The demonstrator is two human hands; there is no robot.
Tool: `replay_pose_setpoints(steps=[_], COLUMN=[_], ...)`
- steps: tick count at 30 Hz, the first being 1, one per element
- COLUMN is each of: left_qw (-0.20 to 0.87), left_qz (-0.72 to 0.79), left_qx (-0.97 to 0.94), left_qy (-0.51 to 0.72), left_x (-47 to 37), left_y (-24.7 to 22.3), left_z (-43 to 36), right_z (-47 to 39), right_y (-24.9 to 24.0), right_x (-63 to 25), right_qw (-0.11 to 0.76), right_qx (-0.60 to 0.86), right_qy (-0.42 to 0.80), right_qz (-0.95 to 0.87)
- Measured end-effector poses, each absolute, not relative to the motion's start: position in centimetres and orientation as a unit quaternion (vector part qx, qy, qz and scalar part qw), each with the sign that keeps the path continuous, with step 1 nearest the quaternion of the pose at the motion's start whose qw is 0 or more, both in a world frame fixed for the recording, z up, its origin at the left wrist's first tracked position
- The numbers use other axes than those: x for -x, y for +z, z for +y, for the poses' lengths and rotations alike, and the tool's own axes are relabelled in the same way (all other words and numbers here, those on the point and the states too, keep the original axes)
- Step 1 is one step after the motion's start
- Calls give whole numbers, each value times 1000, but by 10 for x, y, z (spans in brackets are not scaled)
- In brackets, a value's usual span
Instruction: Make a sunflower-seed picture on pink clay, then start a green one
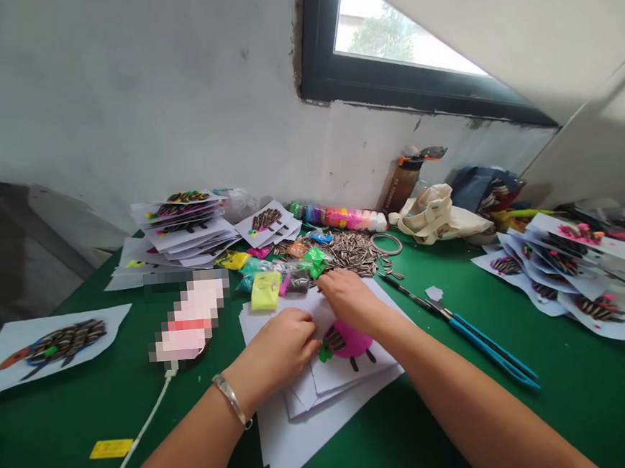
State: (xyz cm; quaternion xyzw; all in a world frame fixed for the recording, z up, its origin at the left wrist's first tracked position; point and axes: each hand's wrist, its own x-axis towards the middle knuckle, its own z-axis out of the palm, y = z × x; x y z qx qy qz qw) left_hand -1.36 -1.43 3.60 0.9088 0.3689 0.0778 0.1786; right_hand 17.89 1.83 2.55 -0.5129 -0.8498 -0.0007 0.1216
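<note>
A paper sheet (pixel 327 384) lies on a stack of white paper in front of me, bearing a pink clay shape (pixel 356 342) with a green clay piece (pixel 326 350), striped sunflower seeds and two dark leg marks. My left hand (pixel 285 341), a silver bracelet on its wrist, rests at the sheet's left edge with fingers curled in; what they grip is hidden. Over the sheet's top edge is my right hand (pixel 347 296), its fingers bent together beside the sunflower seeds (pixel 349 253). I cannot make out anything in it. A yellow clay packet (pixel 266 291) sits near both hands.
Blue-handled tweezers (pixel 489 346) lie right of the paper. Stacks of seed pictures stand at left (pixel 187 229) and right (pixel 569 264). A cable (pixel 144 427) runs to a pixelated object (pixel 192 315). A bottle (pixel 401 184) and a cloth bag (pixel 433 214) stand by the wall.
</note>
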Motion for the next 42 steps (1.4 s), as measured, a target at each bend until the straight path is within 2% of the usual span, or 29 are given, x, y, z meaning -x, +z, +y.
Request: replay_pose_setpoints(steps=[2,4,7,10,19,35,42], left_qw=[177,177,178,178,172,171,170], left_qz=[366,364,365,364,349,345,339], left_qx=[-910,-911,-910,-908,-912,-913,-915], left_qy=[82,84,87,102,132,136,133], left_x=[14,13,12,11,8,8,7], left_y=[37,37,37,35,31,30,29], left_z=[-15,-15,-15,-14,-13,-15,-16], right_z=[7,-7,-28,-39,-34,-31,-26], right_y=[31,32,26,17,13,9,-4], right_x=[-194,-208,-218,-215,-203,-199,-203], right_qw=[156,259,313,318,293,328,299], right_qx=[546,566,548,534,516,501,511], right_qy=[19,118,214,252,185,217,155], right_qz=[-823,-774,-746,-742,-784,-771,-791])
